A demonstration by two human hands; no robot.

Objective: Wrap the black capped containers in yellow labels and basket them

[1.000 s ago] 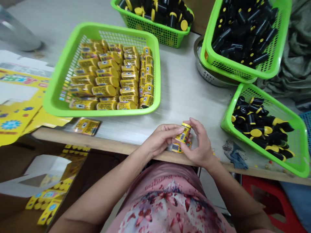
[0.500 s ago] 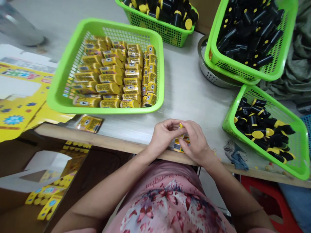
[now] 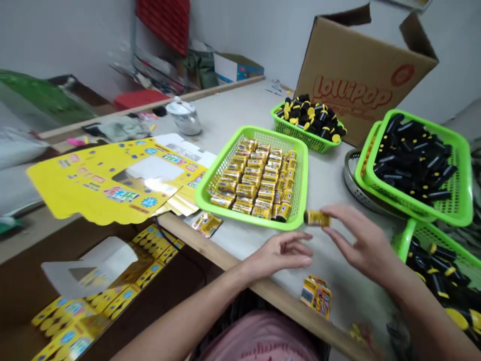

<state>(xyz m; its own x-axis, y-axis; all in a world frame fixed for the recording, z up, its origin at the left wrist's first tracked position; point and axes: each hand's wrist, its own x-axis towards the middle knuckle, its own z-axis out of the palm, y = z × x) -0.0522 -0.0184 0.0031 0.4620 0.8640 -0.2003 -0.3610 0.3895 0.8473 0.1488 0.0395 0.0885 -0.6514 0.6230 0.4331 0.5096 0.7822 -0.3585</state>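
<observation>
My right hand pinches a small yellow-labelled canister with a dark end between thumb and fingers. It is held on its side just right of the green basket, which holds rows of similar yellow canisters. My left hand is empty over the table, its fingers half curled and apart, thumb extended. Below my hands, near the table edge, lies a small stack of printed yellow labels. Another bundle of labels lies against the basket's front left.
Green baskets of black tubes and of black-and-yellow pieces stand right and behind. A metal colander, lollipop carton, flat yellow card boxes and lidded pot are around. A carton of yellow packs sits below left.
My hands have parted from the label stack. The right hand has lifted the canister towards the basket's right side; the left has opened. My view has tilted up and left.
</observation>
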